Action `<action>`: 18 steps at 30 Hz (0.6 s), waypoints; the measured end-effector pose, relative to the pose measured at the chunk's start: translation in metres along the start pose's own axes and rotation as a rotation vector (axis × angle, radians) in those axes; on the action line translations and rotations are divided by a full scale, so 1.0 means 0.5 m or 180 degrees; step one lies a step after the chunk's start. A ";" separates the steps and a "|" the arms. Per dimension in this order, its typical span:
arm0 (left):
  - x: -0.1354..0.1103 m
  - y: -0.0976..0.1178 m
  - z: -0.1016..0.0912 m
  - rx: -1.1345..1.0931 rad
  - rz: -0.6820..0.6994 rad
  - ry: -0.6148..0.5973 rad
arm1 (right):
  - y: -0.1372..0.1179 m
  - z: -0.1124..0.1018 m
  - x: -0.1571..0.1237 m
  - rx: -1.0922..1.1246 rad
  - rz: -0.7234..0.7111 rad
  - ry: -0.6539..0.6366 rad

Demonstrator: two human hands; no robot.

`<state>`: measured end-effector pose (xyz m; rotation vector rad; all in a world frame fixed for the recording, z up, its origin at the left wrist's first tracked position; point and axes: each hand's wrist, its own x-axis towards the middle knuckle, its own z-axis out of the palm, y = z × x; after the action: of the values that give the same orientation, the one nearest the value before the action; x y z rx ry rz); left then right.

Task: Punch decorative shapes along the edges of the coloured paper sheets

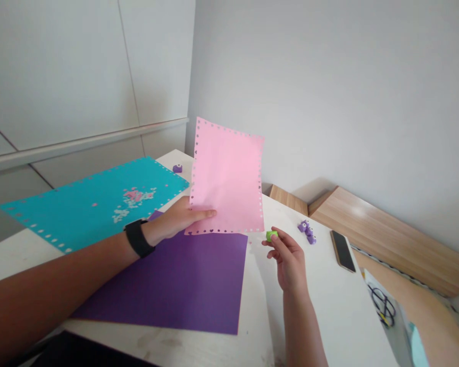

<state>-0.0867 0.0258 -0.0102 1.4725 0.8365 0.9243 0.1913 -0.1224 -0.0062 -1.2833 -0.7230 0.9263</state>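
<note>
Fingers (204, 214) of my left hand (176, 220) pinch the pink sheet (227, 178) by its near-left corner, holding it upright over the counter (321, 285). My right hand (288, 260) grips a green punch (271, 235) just right of it. Edge-punching, I judge; next, the punch's slot must meet an edge.

Bright, soft daylight, no glare; the white table (329, 295) is nearly washed out. A faint shadow falls left of the wooden board (386, 234) (light from the right). The pink paper (227, 178) is crisp; near edges bow.
</note>
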 end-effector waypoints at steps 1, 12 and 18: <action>0.000 -0.001 0.000 0.0002 0.0005 -0.0008 | 0.001 0.000 -0.001 -0.0053 -0.0023 0.0004; -0.003 0.019 0.000 0.0285 0.0212 -0.0028 | -0.001 0.016 -0.012 -0.0236 -0.0113 -0.0087; 0.000 0.013 -0.002 0.0229 0.0174 0.0029 | 0.002 0.010 -0.008 0.0087 0.0218 -0.0080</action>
<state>-0.0877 0.0255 -0.0037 1.5611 0.8474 0.9505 0.1849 -0.1233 -0.0060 -1.2810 -0.6872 1.0059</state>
